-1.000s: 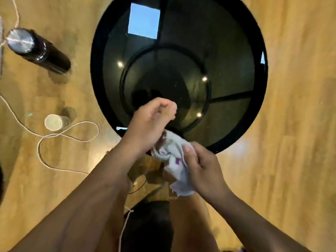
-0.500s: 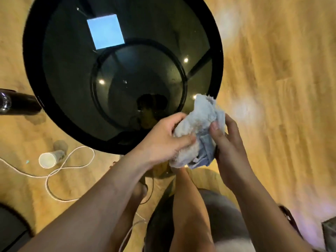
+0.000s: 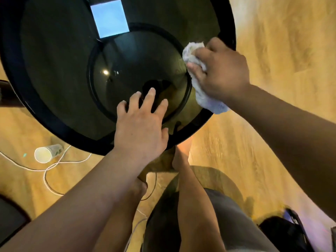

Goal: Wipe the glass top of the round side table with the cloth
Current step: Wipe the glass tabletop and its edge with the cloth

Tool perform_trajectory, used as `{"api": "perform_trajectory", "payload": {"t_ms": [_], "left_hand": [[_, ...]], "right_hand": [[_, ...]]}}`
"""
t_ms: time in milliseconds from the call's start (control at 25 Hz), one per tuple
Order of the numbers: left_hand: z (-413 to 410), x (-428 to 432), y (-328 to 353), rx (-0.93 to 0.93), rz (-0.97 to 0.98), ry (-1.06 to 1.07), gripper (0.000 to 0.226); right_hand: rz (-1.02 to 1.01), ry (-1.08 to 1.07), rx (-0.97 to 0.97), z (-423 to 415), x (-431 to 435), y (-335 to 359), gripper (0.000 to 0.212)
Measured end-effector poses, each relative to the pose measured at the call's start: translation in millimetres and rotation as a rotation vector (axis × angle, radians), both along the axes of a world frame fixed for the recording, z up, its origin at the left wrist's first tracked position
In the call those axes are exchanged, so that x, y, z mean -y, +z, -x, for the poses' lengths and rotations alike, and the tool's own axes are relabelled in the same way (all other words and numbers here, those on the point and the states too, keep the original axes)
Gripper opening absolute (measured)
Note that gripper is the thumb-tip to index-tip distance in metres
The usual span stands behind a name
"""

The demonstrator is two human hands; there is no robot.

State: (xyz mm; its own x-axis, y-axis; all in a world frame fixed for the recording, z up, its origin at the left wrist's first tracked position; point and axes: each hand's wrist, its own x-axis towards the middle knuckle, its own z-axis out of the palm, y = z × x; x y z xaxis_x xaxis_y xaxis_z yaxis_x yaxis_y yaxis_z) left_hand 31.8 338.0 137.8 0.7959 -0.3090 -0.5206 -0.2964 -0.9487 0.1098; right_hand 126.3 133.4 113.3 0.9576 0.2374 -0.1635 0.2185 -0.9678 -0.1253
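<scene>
**A:** Nearest the camera, what is that left hand [image 3: 141,127] doing on the counter [image 3: 54,73]?

**B:** It lies palm-down on the near edge of the round counter, its fingers [image 3: 150,99] spread apart and flat on the dark glass, holding nothing. Judging by the pose, it is there to brace the person, or to steady the light side table while the other arm pushes.

**A:** And the cloth [image 3: 197,77]?

**B:** Just beyond, on the right part of the counter. The right hand [image 3: 221,73] presses down on it, fingers [image 3: 195,67] curled together and clamped over the bunched white fabric. One tail of it hangs past the counter's black rim. Bunching it that way probably gives a firm pad under the palm.

**A:** How far along is the wiping?

**B:** It looks barely begun; the cloth sits near the right rim, and most of the glass lies out of its reach towards the counter's far and left sides. I cannot tell from the sheen which parts are clean.

**A:** Anything else in shot?

**B:** Left of the counter, a paper cup [image 3: 47,153] lies tipped on the wooden floor [image 3: 272,88] beside a loose white cord [image 3: 54,165]. Farther in, the glass mirrors a bright square [image 3: 110,20].
</scene>
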Motion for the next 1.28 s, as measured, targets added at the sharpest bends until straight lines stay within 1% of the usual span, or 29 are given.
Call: {"api": "perform_trajectory", "payload": {"t_ms": [80, 120, 160, 200, 240, 280, 320, 360, 400, 480, 520, 560, 600, 640, 680, 720, 760, 840, 880, 920, 960, 1000, 1040, 1080, 1120, 1160, 1200, 1240, 1280], "left_hand": [[-1, 0, 0, 0.0, -0.01, 0.014, 0.069], [-1, 1, 1, -0.002, -0.012, 0.017, 0.069], [-1, 1, 2, 0.002, -0.015, 0.018, 0.069], [0, 2, 1, 0.004, -0.019, 0.019, 0.069], [0, 2, 1, 0.005, -0.016, 0.018, 0.069], [0, 2, 1, 0.002, -0.006, 0.02, 0.069], [0, 2, 1, -0.004, 0.005, 0.027, 0.069], [0, 2, 2, -0.007, 0.02, 0.041, 0.068], [0, 3, 3, -0.01, 0.031, 0.057, 0.067], [-1, 3, 7, -0.02, 0.041, 0.074, 0.066], [-2, 3, 9, -0.032, 0.046, 0.066, 0.065], [-3, 3, 10, -0.04, 0.053, 0.056, 0.064], [-5, 0, 11, -0.046, 0.066, 0.057, 0.062], [-5, -3, 12, -0.049, 0.097, 0.074, 0.061], [-4, -7, 14, -0.049, 0.158, 0.117, 0.059], [-2, -12, 17, -0.041, 0.262, 0.202, 0.056], [0, -18, 20, -0.038, 0.409, 0.34, 0.053], [7, -35, 26, -0.068, 0.692, 0.668, 0.049], [11, -43, 29, -0.071, 0.766, 0.782, 0.047], [15, -52, 29, -0.087, 0.814, 0.867, 0.045], [19, -64, 29, -0.138, 0.864, 0.948, 0.043], [23, -75, 30, -0.232, 0.932, 1.02, 0.04], [25, -84, 32, -0.328, 1.008, 1.062, 0.037], [27, -91, 34, -0.355, 1.075, 1.077, 0.031], [28, -96, 38, -0.295, 1.104, 1.081, 0.02], [28, -100, 41, -0.183, 1.118, 1.094, 0.012], [26, -102, 44, -0.063, 1.112, 1.101, 0.012], [22, -104, 47, 0.018, 1.101, 1.103, 0.014], [16, -106, 50, 0.048, 1.081, 1.09, 0.014]], "right_hand": [[-0.033, 0.194, -0.063, 46, -2, 1, 0.035], [-0.017, 0.289, -0.101, 53, 1, 3, 0.033], [0.014, 0.362, -0.127, 41, 5, 5, 0.032], [0.051, 0.352, -0.103, 19, 7, 7, 0.032], [0.086, 0.232, -0.04, -9, 11, 5, 0.033], [0.094, 0.063, 0.024, -33, 13, 6, 0.033], [0.061, -0.101, 0.057, -42, 9, 3, 0.032], [0.019, -0.195, 0.077, -35, 3, 1, 0.031], [-0.011, -0.153, 0.074, -20, -7, -3, 0.029], [-0.049, 0.158, -0.089, 29, -22, -3, 0.029], [-0.03, 0.247, -0.133, 30, -16, 1, 0.031], [0.005, 0.235, -0.139, 14, -7, 6, 0.033], [0.056, 0.094, -0.086, -12, -2, 9, 0.034], [0.053, -0.116, -0.014, -35, 0, 10, 0.035], [-0.012, -0.296, -0.005, -46, -3, 10, 0.035], [-0.1, -0.374, -0.04, -40, -11, 8, 0.032], [-0.176, -0.31, -0.122, -17, -28, 11, 0.029], [-0.375, -0.058, -0.386, 54, -74, 25, 0.022], [-0.484, -0.032, -0.452, 79, -89, 35, 0.02], [-0.598, -0.09, -0.455, 90, -101, 42, 0.016], [-0.717, -0.227, -0.435, 91, -112, 44, 0.012], [-0.835, -0.366, -0.44, 87, -123, 50, 0.011], [-0.925, -0.452, -0.474, 81, -136, 58, 0.014], [-0.991, -0.495, -0.504, 77, -149, 65, 0.021], [-1.04, -0.493, -0.523, 74, -162, 72, 0.03], [-1.052, -0.459, -0.525, 72, -175, 77, 0.04], [-1.038, -0.415, -0.515, 72, -185, 82, 0.046], [-1.019, -0.383, -0.504, 72, -194, 83, 0.045], [-1.0, -0.363, -0.506, 71, -201, 85, 0.039]]}}
